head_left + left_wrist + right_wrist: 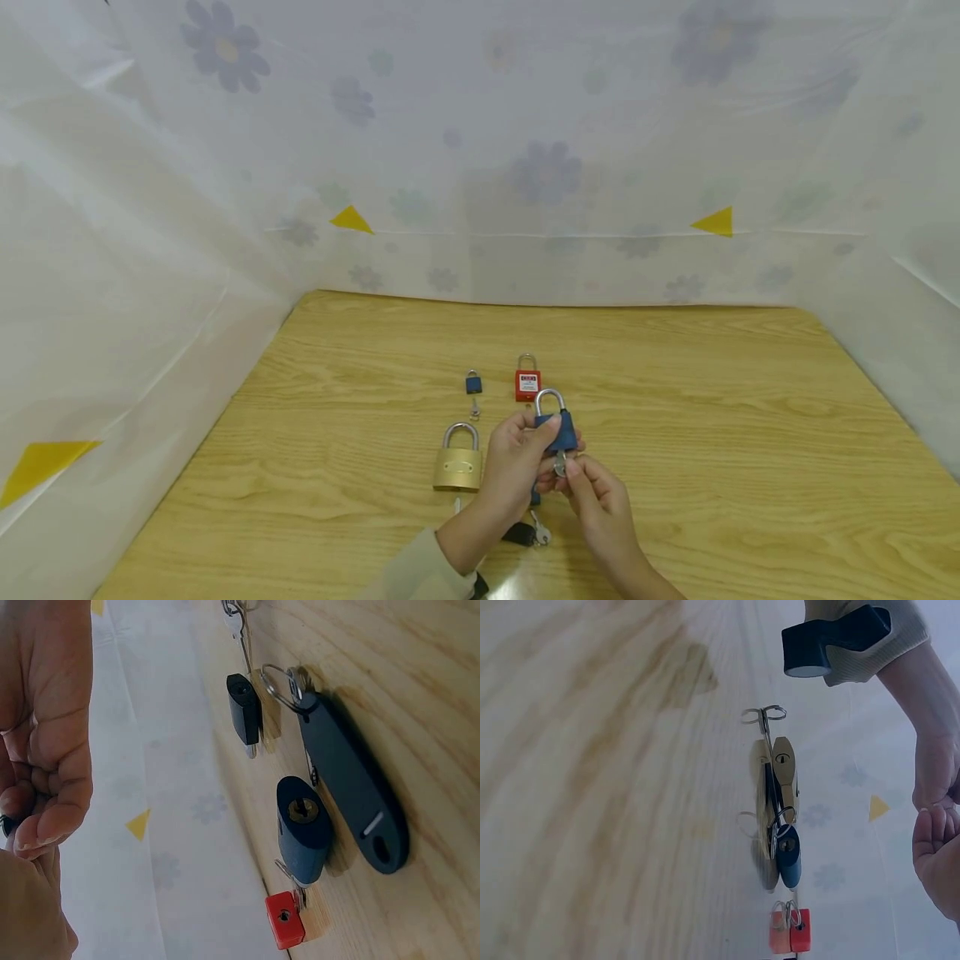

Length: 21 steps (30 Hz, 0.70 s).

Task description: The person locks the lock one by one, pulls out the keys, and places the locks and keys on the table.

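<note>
My left hand (516,468) grips a blue padlock (567,433) with its thumb across the front; the silver shackle points up and looks closed. A silver key (560,467) is at the padlock's bottom end. My right hand (606,500) pinches the key's head between thumb and fingers. Behind the hands, another blue padlock (535,498) lies mostly hidden on the table; its keyhole face shows in the left wrist view. Near it are a black key tag (519,534) and silver keys (542,533). Both wrist views hide the held padlock almost entirely.
A large brass padlock (457,468) lies left of my left hand, a key (457,505) below it. Farther back are a small blue padlock (473,384) with its key (475,409) and a red padlock (528,385). White flowered sheets (480,150) enclose the wooden table (712,400).
</note>
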Motion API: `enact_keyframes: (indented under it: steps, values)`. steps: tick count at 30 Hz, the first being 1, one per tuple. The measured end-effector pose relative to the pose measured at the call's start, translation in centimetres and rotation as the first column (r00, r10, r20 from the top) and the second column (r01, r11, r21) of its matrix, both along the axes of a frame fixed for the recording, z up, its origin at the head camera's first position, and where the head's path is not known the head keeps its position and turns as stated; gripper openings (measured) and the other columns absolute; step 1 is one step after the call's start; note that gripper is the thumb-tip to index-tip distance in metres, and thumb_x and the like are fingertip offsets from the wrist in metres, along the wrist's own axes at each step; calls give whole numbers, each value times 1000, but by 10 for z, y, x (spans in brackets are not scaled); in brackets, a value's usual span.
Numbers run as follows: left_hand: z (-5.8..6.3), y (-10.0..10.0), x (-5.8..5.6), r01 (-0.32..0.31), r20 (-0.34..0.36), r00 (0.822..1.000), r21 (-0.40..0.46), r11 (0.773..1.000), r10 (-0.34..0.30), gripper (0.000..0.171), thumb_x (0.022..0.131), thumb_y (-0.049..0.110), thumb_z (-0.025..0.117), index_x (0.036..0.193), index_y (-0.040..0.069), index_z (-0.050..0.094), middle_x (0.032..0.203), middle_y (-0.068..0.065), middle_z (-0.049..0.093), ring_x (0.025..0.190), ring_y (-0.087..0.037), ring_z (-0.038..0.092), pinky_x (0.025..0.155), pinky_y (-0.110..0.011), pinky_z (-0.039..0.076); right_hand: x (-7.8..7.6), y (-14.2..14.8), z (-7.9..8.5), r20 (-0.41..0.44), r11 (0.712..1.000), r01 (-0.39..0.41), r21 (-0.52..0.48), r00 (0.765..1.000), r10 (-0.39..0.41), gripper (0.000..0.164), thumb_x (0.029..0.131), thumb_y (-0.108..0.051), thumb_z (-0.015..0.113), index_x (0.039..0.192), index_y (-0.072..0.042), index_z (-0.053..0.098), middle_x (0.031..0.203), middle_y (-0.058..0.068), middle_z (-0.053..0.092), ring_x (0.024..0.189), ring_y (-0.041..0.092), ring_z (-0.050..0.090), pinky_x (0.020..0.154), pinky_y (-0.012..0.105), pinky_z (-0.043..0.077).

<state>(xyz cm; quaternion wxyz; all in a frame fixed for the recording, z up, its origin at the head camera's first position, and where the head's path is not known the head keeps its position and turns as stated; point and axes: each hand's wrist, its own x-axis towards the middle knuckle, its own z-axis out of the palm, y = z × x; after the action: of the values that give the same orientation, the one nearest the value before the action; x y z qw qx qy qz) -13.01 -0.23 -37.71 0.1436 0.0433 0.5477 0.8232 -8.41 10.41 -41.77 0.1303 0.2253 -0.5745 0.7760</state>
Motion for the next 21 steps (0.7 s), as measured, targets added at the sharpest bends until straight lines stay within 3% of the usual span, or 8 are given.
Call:
enact_keyframes:
  steps: [11, 21]
  values:
    - [-2, -1, 1, 22, 3, 1000, 27, 999, -22, 12, 92, 12, 56, 93, 1, 52, 80, -8, 72, 69, -9, 69, 62, -18, 54, 4, -2, 2, 24, 1000, 19, -13, 1000, -19, 26, 97, 7, 30, 79, 14, 46, 90, -6, 67, 81, 5, 65, 77, 18, 54]
    - [0, -2, 1, 23, 15, 1000, 30, 999, -23, 24, 94, 13, 53, 107, -6, 48, 98, -29, 67, 75, -12, 70, 71, -22, 57, 5, -3, 0, -39, 1000, -6, -7, 999, 5, 24, 96, 11, 26, 77, 20, 36, 95, -6, 64, 84, 5, 64, 80, 18, 53]
